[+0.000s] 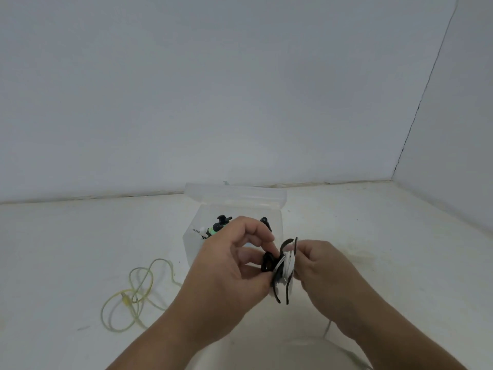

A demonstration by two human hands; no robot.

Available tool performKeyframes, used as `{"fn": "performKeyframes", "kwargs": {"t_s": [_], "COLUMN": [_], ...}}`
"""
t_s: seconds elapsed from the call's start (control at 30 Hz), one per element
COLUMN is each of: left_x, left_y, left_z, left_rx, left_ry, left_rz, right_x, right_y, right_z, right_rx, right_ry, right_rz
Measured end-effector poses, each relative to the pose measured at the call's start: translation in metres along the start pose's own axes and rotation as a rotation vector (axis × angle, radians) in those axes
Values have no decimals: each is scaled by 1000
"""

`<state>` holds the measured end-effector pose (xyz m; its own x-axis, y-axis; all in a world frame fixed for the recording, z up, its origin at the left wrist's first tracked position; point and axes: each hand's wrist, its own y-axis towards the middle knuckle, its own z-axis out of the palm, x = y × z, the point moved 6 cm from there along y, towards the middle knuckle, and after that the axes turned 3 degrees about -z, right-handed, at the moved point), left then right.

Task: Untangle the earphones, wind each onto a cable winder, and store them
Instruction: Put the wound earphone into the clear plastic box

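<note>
Obs.: Your left hand and right hand meet just in front of the clear box, raised above the table and overlapping the box's near edge.

Grip, left: your thumb and forefinger are curled and pinch the black lobe on one side of the cable winder.

Grip, right: your fingertips are curled in against the winder's opposite side, closed on its flap. Whether they also pinch the cord cannot be told.

Task item: the white earphone cable sits in several turns round the winder's middle, between your two hands. The winder's black flaps stick out above and below the coil. A thin pale line runs down from under your right wrist, nearer to you than the box. It is too faint to say if it is the cord's tail.

Box: its lid is open and hinged back on the far side. Inside, toward the box's left, lies a wound set of black, green and white. A second black piece shows at the box's right, partly hidden behind your left fingers.

Left of the box, on the table: the yellow earphones, loose in untidy loops.
</note>
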<state>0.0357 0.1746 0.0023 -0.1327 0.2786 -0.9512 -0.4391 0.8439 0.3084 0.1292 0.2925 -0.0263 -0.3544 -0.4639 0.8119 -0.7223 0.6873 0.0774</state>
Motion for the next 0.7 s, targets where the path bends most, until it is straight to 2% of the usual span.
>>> {"fn": "performKeyframes", "kwargs": {"t_s": [0.1, 0.3, 0.53, 0.7], "left_x": [-1, 1, -4, -1], "left_y": [0, -3, -2, -2], "left_z": [-2, -6, -16, -24], "left_rx": [-45, -168, -350, -400], "left_ry": [-13, 23, 52, 202], "left_rz": [50, 44, 45, 54], "right_x": [2, 4, 14, 22], "right_y": [0, -6, -11, -15], "right_z": [-11, 9, 18, 11], "right_rx": [-78, 161, 310, 273], "right_ry": [29, 50, 46, 38], "right_rz": [-12, 3, -99, -204]}}
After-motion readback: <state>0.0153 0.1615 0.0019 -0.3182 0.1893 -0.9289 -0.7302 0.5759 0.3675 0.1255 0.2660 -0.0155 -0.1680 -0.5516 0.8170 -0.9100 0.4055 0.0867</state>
